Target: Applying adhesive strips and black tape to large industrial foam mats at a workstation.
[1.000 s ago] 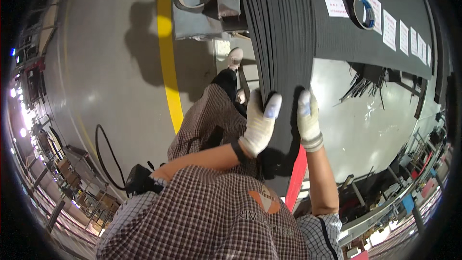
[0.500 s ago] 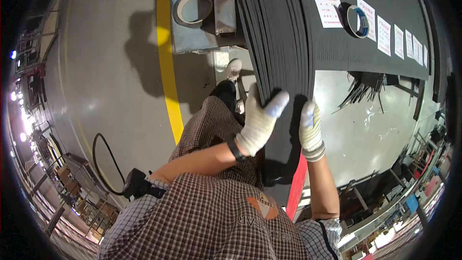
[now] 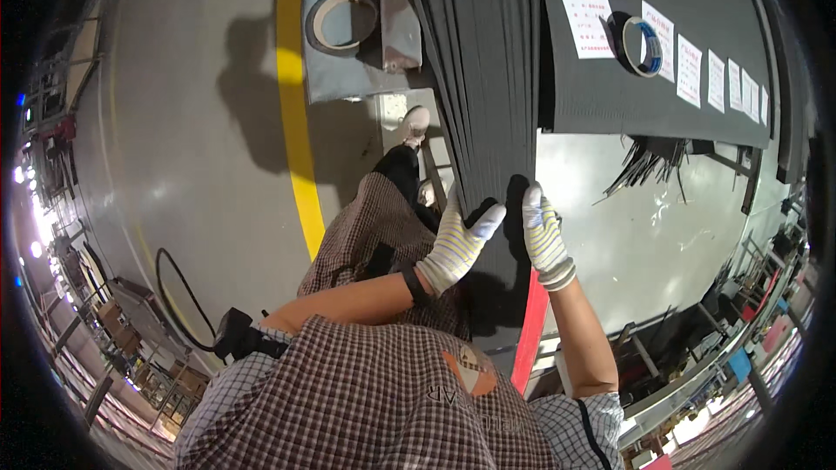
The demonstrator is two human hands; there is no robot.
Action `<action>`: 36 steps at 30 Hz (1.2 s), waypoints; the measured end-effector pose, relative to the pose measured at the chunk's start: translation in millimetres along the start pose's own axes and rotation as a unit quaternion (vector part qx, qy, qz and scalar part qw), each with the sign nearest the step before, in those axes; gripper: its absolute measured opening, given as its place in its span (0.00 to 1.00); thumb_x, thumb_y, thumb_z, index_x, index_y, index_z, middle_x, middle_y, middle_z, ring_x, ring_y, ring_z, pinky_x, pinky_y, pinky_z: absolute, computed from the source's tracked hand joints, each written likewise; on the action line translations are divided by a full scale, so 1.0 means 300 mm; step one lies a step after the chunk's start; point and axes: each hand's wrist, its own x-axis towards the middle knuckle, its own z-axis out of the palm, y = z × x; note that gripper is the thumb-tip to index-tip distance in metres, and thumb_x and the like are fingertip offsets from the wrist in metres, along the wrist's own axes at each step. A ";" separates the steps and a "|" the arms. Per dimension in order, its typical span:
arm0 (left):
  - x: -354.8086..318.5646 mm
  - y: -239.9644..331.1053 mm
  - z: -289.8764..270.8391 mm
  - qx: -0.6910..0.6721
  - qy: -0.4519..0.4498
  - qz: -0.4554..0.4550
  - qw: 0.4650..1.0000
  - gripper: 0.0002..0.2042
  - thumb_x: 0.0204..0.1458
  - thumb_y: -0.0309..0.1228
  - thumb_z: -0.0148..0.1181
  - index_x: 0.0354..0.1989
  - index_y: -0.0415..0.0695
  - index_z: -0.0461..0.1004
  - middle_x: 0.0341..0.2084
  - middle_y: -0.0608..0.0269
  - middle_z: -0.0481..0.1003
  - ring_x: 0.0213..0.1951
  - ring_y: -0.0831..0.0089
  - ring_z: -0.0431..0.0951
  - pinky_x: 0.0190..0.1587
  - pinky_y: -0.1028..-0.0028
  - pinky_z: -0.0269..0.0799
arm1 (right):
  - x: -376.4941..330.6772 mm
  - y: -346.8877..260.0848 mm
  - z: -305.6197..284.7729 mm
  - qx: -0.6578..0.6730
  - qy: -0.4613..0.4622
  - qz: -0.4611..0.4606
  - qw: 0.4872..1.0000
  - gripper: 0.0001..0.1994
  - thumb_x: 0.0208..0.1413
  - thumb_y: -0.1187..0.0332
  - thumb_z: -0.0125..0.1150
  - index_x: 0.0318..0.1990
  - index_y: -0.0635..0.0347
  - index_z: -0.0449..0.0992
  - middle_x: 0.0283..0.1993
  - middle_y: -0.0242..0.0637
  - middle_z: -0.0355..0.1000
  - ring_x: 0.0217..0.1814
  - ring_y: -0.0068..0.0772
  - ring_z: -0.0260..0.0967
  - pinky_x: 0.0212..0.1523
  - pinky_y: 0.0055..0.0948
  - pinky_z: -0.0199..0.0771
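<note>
Between the left hand [image 3: 459,245] and the right hand [image 3: 545,235] sits a thick bunch of long black strips [image 3: 489,113]. The left hand grips the left side of the bunch, with its thumb on top and its other fingers mostly hidden. The right hand is curled on the right side, thumb up by the edge, so both hands hold the bunch. They wear white gloves with thin stripes. A black band [image 3: 418,285] goes around the left wrist. Just below the right glove, a red bar [image 3: 529,331] runs back toward the body, where there is a checked apron [image 3: 383,383].

Past the left hand, a pale shoe [image 3: 417,120] shows. Past the right hand, thin black strips [image 3: 649,167] poke out from under wide black sheets [image 3: 601,96]. On the sheets are white papers [image 3: 583,19] in a row and a round roll, blue inside [image 3: 655,46]. Well past the left hand is a grey table [image 3: 344,83] with a tan ring [image 3: 320,24] on it. A yellow line [image 3: 290,122] runs along the floor on its far side.
</note>
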 end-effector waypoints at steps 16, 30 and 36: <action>0.077 -0.007 0.003 0.135 -0.087 0.190 0.969 0.30 0.56 0.41 0.72 0.60 0.39 0.65 0.47 0.65 0.74 0.46 0.75 0.74 0.53 0.72 0.73 | 0.034 -0.034 -0.036 0.141 0.000 -0.212 0.967 0.35 0.73 0.45 0.47 0.68 0.73 0.63 0.51 0.49 0.76 0.53 0.37 0.69 0.57 0.39 0.70; 0.001 -0.077 -0.030 0.037 -0.032 0.055 0.997 0.27 0.54 0.27 0.74 0.61 0.44 0.69 0.50 0.70 0.76 0.49 0.79 0.75 0.54 0.77 0.75 | -0.002 0.057 0.000 -0.017 0.068 -0.171 0.983 0.31 0.74 0.50 0.47 0.71 0.70 0.62 0.56 0.49 0.76 0.58 0.40 0.73 0.57 0.35 0.71; 0.056 -0.083 -0.008 0.017 -0.033 0.064 0.997 0.23 0.54 0.30 0.75 0.56 0.41 0.73 0.46 0.69 0.77 0.45 0.79 0.77 0.48 0.77 0.76 | 0.026 0.051 -0.011 0.064 0.054 -0.152 0.985 0.32 0.75 0.49 0.43 0.69 0.73 0.62 0.62 0.54 0.71 0.66 0.42 0.67 0.65 0.37 0.66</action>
